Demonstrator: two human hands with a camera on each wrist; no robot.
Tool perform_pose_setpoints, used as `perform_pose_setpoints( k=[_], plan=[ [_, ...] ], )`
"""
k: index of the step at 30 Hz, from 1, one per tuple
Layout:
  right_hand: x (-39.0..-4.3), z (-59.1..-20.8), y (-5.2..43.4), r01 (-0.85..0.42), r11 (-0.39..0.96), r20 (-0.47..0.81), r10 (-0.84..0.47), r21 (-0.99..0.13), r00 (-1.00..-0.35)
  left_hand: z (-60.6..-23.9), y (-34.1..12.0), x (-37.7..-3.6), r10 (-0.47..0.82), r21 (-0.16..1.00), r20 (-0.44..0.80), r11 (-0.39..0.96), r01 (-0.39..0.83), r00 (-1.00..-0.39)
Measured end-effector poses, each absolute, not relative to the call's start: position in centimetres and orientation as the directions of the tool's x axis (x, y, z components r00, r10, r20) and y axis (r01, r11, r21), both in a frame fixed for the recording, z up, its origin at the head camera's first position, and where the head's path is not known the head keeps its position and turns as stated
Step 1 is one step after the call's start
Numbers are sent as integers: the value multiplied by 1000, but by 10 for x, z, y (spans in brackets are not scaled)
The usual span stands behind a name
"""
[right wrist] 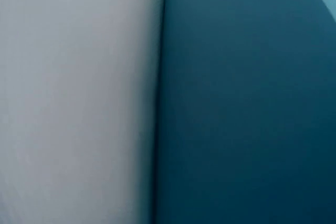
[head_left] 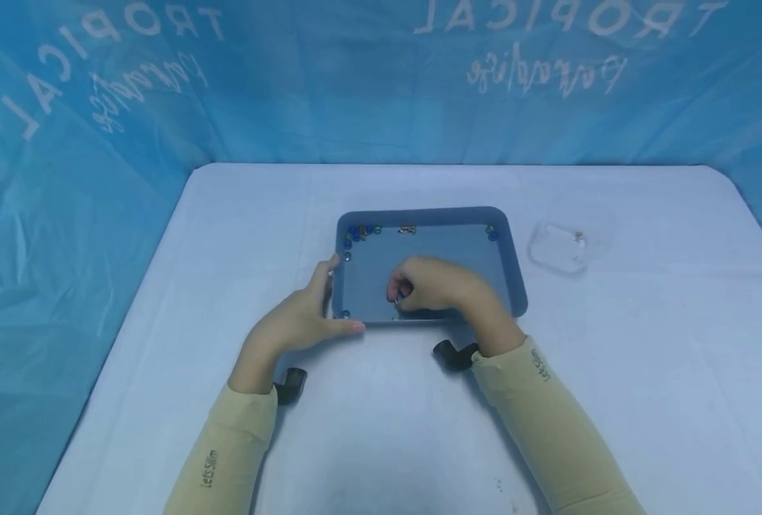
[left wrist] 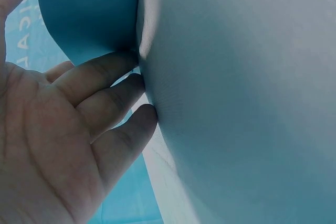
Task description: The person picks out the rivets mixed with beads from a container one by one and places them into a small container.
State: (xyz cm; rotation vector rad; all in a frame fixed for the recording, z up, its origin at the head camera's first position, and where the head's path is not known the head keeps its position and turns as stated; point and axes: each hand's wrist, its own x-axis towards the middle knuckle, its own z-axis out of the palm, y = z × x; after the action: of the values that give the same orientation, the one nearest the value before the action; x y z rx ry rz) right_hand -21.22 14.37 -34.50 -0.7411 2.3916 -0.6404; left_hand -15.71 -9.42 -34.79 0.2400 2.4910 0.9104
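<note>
A blue-grey rectangular tray [head_left: 445, 217] lies on the white table with small blue and green beads [head_left: 355, 232] and gold-coloured pieces [head_left: 407, 229] in it. My left hand [head_left: 300, 315] rests at the tray's front left corner, thumb along the front wall and a finger against the left side. In the left wrist view its other fingers [left wrist: 123, 135] are extended and touch the white cloth. My right hand [head_left: 435, 282] reaches over the front wall into the tray. Its thumb and fingertips pinch a tiny shiny metallic piece [head_left: 397, 303] low over the tray floor; its exact kind is too small to tell.
Right of the tray stands a clear plastic container [head_left: 557, 250] with a small gold-coloured piece [head_left: 579, 235] at it. One blue bead [head_left: 345, 314] lies in the tray's front left corner, a few others [head_left: 492, 232] at the back right. Blue printed cloth [head_left: 381, 107] hangs behind the table.
</note>
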Motion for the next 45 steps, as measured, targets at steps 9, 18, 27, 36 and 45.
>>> perform_pose_setpoints(
  k=[9, 18, 27, 36, 45],
  plan=[
    [-216, -340, 150, -365, 703, -246, -606, -611, -756, -349, -95, -156, 316, 639, -373, 769, 6, -872],
    [-210, -310, 180, -415, 613, -34, -585, -672, -810, -348, -91, -156, 311, 640, -380, 768, -4, -871],
    [-207, -293, 216, -357, 550, 84, -459, -755, -885, -348, -91, -155, 320, 643, -390, 766, -6, -864],
    [-210, -289, 266, -324, 488, 219, -260, -811, -940, -347, -93, -152, 311, 639, -390, 769, -12, -867],
    [-199, -295, 337, -162, 421, 239, 137, -893, -961, -352, -91, -151, 321, 637, -372, 770, 11, -871]
  ],
)
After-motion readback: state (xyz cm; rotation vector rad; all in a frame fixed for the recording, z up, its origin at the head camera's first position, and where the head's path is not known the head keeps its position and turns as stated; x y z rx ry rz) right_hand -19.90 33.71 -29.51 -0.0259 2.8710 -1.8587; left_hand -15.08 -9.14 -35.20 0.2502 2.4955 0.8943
